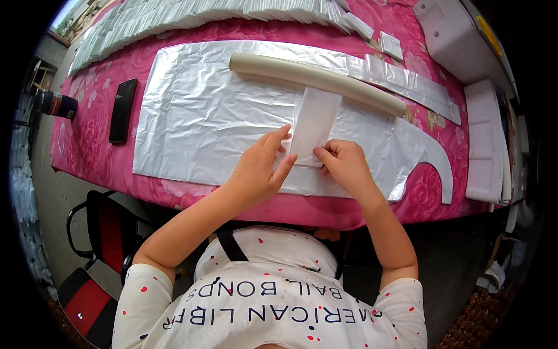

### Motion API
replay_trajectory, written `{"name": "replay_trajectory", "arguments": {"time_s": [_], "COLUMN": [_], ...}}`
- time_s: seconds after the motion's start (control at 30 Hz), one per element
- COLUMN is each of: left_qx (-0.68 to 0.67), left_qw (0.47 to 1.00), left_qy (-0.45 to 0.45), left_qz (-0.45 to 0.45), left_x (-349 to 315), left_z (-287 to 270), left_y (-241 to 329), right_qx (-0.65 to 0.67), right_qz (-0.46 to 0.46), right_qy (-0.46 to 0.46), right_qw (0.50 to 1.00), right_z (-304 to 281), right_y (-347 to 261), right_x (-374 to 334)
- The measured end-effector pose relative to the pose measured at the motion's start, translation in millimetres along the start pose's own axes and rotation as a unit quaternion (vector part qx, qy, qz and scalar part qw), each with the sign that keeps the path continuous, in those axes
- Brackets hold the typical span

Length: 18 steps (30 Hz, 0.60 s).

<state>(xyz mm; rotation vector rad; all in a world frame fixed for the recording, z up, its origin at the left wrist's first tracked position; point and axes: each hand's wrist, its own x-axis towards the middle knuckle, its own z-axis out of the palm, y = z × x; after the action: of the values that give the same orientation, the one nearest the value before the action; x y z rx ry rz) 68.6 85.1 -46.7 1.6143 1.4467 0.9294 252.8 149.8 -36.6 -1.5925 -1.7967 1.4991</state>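
Note:
A narrow white strip of thin material (314,119) lies on a big crinkled silver sheet (203,116), its far end tucked under a long cream tube (317,80). My left hand (260,167) presses the strip's near left edge with fingers spread flat. At the near right corner, my right hand (344,163) pinches the strip between thumb and fingers. Both hands rest on the silver sheet near the table's front edge.
The table wears a pink flowered cloth (93,145). A black phone (122,110) lies at the left, rows of stacked white pieces (192,14) along the back, white foam blocks (485,139) at the right. A red and black chair (99,232) stands below left.

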Motion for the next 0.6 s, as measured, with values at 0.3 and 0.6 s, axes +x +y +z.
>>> {"name": "replay_trajectory", "arguments": {"time_s": [0.3, 0.6], "left_qx": [0.325, 0.304], "left_qw": [0.931, 0.938], "left_qy": [-0.081, -0.040], "left_qz": [0.146, 0.165], "left_x": [-12, -1], "left_z": [34, 29], "left_y": [-13, -13], "right_qx": [0.009, -0.335], "right_qz": [0.060, -0.388], "right_qy": [-0.026, 0.123], "right_qw": [0.998, 0.850], "right_z": [-2, -2], "right_y": [0, 23], "right_x": [8, 2]}}
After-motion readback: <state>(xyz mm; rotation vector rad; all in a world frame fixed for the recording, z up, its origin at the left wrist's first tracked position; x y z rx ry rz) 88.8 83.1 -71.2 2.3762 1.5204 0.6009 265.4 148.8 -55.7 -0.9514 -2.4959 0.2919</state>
